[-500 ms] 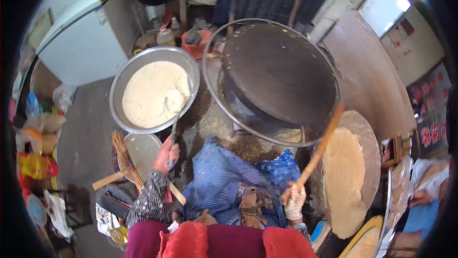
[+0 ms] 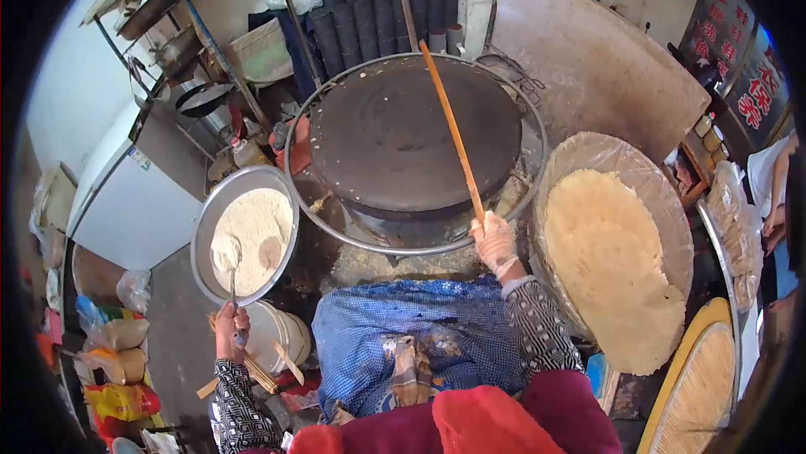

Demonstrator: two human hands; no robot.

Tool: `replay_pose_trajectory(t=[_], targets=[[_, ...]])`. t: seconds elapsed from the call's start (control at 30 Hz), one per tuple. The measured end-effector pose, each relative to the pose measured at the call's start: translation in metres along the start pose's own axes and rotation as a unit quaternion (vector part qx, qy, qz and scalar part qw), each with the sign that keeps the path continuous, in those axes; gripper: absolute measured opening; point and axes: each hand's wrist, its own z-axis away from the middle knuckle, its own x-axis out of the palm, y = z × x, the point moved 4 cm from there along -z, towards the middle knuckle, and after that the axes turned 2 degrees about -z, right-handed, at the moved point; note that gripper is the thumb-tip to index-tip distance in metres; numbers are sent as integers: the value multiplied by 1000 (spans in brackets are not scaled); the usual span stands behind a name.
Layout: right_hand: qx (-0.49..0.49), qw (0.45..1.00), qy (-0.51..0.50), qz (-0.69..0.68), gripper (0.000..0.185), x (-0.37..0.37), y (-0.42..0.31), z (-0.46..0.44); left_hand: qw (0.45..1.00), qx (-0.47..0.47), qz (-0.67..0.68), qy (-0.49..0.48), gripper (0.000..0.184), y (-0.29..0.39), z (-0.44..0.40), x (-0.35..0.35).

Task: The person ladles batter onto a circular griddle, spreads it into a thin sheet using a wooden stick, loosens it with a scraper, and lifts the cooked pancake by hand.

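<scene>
Fingers wrapped round its handle, my left hand [image 2: 231, 325] holds a metal ladle [image 2: 232, 273]. The ladle's bowl rests in a pale, thick batter [image 2: 267, 225] inside a large metal basin [image 2: 200, 236]. My right hand [image 2: 495, 242], in a thin clear glove, grips the lower end of a long wooden stick [image 2: 453, 131]. That stick slants up over a round dark griddle [image 2: 403, 147], its tip near the far rim; whether it touches is hard to tell. Right of this hand, thin tan flatbreads [image 2: 609, 244] lie on a plastic-covered round tray [image 2: 579, 147].
A metal ring [image 2: 294, 189] surrounds the griddle. Below the basin stands a white bucket [image 2: 290, 332] with a brush [image 2: 259, 372] and wooden handles. Blue checked cloth [image 2: 403, 311] covers my lap. A yellow-rimmed woven disc [image 2: 693, 391] leans at the lower right; another person's arm [image 2: 781, 181] shows beyond.
The wooden stick has swung from the griddle's right side to above it, with my right hand moving forward. The ladle has shifted left in the batter. The view has turned and tilted up.
</scene>
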Motion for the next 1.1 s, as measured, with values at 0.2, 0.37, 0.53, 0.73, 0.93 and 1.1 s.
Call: replay_pose_trajectory(t=[0.2, 0.37, 0.53, 0.73, 0.93, 1.1], targets=[[90, 996, -17, 10, 32, 44, 65, -17, 987, 7, -109, -116, 38, -5, 42, 159], [159, 980, -1, -117, 29, 21, 50, -17, 905, 70, -355, -222, 53, -69, 57, 281], [198, 952, 28, -230, 27, 33, 54, -9, 564, 593, -501, -281, 53, -132, 29, 338], [226, 952, 61, -198, 30, 33, 26, 2, 399, 484, -740, -244, 54, -162, 3, 340], [183, 935, 116, -281, 18, 62, 25, 12, 441, 502, -704, -240, 54, -153, 11, 322], [200, 884, 61, -419, 22, 51, 12, 17, 525, 491, -646, -257, 51, -147, 12, 311]])
